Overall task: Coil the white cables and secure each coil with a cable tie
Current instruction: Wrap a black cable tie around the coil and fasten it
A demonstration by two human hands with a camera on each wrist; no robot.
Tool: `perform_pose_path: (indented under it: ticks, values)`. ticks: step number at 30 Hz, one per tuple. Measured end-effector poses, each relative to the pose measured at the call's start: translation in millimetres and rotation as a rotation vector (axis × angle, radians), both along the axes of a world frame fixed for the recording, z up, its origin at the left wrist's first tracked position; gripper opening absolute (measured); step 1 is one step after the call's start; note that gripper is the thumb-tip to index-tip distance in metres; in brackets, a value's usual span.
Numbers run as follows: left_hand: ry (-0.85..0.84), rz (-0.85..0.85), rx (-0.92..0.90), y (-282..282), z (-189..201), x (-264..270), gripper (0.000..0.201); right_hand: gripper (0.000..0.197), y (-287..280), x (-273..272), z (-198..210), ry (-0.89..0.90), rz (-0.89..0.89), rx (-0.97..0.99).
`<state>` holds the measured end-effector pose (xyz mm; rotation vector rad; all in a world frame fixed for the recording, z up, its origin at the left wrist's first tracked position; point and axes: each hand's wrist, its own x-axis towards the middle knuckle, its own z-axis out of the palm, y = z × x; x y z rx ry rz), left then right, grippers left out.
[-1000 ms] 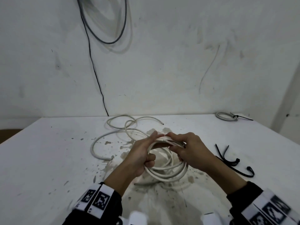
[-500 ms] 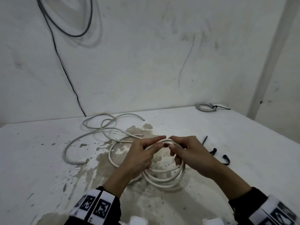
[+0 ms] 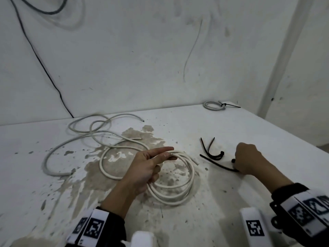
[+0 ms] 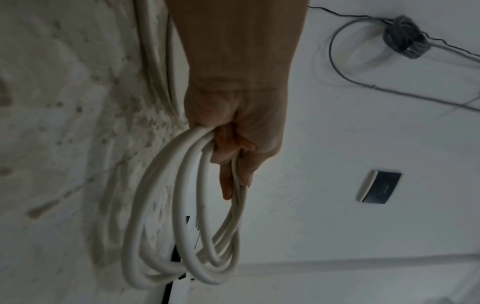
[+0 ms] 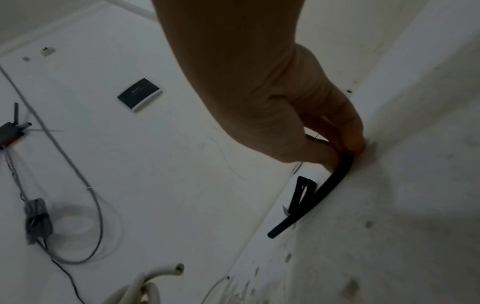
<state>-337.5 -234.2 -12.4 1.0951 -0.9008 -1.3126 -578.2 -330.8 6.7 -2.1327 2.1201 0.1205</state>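
Note:
A coil of white cable point(image 3: 185, 177) point(image 4: 182, 236) lies in the middle of the stained white table point(image 3: 267, 139). My left hand point(image 3: 151, 164) point(image 4: 233, 144) holds its top bundle of loops between thumb and fingers, index finger stretched out. To the right, my right hand point(image 3: 245, 160) point(image 5: 337, 144) pinches the head end of a black cable tie point(image 3: 217, 164) point(image 5: 311, 195) that lies on the table. Two more black cable ties point(image 3: 211, 150) lie just beyond it.
Loose white cables point(image 3: 85, 138) sprawl over the left half of the table. A small coil bound with a black tie point(image 3: 215, 105) sits at the far right corner. A dark wire point(image 3: 42, 65) hangs down the wall behind.
My right hand has left the coil and moved right to the black cable ties, pinching one. My left hand alone keeps the coil. The head view has swung to the right.

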Motion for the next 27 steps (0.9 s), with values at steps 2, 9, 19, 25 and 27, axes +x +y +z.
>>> perform_pose_path:
  ticks: [2,9,19,25,27]
  values:
    - [-0.004,0.005,-0.009,1.8,1.7,1.6,0.02,0.036,-0.4,1.0,1.4,0.007,-0.019,-0.027]
    - [0.026,-0.002,-0.047,11.0,9.1,13.3,0.019,0.012,23.1,35.1,38.6,-0.182,0.26,-0.604]
    - [0.027,0.206,-0.135,18.4,13.8,24.8,0.019,0.01,57.5,120.1,28.8,-0.879,0.623,-0.409]
    - [0.022,0.324,-0.211,21.8,15.4,29.7,0.019,0.041,59.2,129.9,29.9,-1.062,0.59,-0.208]
    - [0.006,0.345,-0.232,22.3,15.9,30.9,0.02,0.044,59.1,132.4,34.2,-1.096,0.594,-0.186]
